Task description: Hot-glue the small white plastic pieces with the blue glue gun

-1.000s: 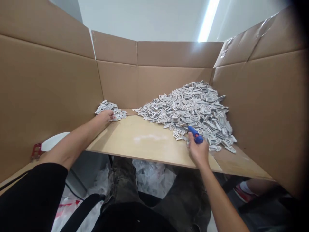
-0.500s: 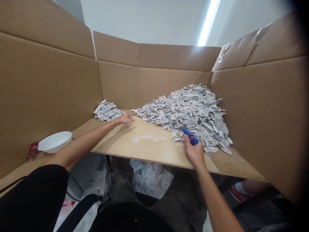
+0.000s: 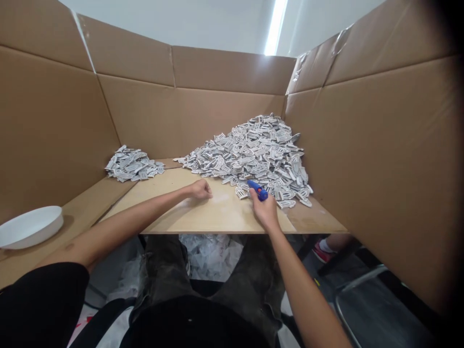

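Left hand (image 3: 201, 189) nearer blue-and-red tool (image 3: 257, 189)

The left hand (image 3: 201, 189), earlier at the small heap of flat, pale grey slotted pieces (image 3: 132, 165), is now over the middle of the tan wooden tabletop (image 3: 192, 217), fingers curled, much nearer the right hand (image 3: 264, 208). The viewpoint is turned rightward: both this heap and the large heap of like pieces (image 3: 250, 150) appear farther left. The round white bowl (image 3: 31, 227), formerly partly behind the left forearm, is clear of it and cut by the picture's left edge. A bent grey metal tube (image 3: 358, 280) enters at lower right.
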The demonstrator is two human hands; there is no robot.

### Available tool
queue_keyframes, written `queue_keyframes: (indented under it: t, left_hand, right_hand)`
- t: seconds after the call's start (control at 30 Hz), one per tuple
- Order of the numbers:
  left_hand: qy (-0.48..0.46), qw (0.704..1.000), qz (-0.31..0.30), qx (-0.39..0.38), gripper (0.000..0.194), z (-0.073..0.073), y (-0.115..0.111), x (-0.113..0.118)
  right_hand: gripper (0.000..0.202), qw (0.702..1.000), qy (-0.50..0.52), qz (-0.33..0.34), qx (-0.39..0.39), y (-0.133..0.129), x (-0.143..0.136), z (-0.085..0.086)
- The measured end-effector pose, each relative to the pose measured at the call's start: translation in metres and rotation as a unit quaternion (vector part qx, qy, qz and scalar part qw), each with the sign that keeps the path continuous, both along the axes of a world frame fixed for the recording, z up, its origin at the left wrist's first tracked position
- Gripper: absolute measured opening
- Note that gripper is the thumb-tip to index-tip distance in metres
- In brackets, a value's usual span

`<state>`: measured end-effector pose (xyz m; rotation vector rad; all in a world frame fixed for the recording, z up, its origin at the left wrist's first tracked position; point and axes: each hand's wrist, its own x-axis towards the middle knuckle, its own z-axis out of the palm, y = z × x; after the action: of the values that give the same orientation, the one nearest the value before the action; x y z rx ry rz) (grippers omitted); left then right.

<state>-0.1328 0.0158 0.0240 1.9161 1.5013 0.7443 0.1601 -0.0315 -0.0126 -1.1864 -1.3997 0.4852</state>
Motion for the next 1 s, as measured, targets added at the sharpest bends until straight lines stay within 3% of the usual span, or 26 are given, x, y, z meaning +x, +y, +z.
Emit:
queue_keyframes:
  t: [0.13, 0.3, 0.47, 0.6, 0.73, 0.9, 1.0]
  left_hand:
    - [-0.038, 0.999, -0.012, 0.033, 0.02, 0.002, 0.006, 0.023]
    - [-0.17, 0.984, -0.03, 0.041, 0.019, 0.002, 0.003, 0.065]
    - [-0.251, 0.963, -0.1, 0.004, 0.022, -0.009, -0.007, 0.111]
    - [-0.281, 0.95, -0.139, 0.013, 0.032, -0.018, -0.013, 0.131]
    - [-0.292, 0.95, -0.107, 0.042, 0.03, -0.024, -0.012, 0.136]
    - [-0.306, 0.948, 0.008, 0.083, 0.021, -0.028, -0.002, 0.135]
    - [-0.293, 0.949, 0.018, 0.112, 0.019, -0.03, 0.0, 0.136]
  right_hand:
    - [0.053, 1.0, 0.012, 0.006, 0.009, -0.002, -0.001, 0.002]
    - [0.038, 0.997, 0.057, 0.052, 0.014, -0.002, 0.0, 0.001]
    - [0.034, 0.994, 0.084, 0.068, 0.033, 0.002, 0.003, -0.002]
    - [0.02, 0.994, 0.08, 0.061, 0.04, 0.005, 0.004, -0.005]
    - [0.011, 0.997, 0.059, 0.023, 0.036, 0.008, 0.004, -0.009]
    - [0.006, 0.998, 0.048, -0.007, 0.03, 0.011, 0.005, -0.011]
    - [0.006, 0.999, 0.036, -0.035, 0.016, 0.01, 0.005, -0.009]
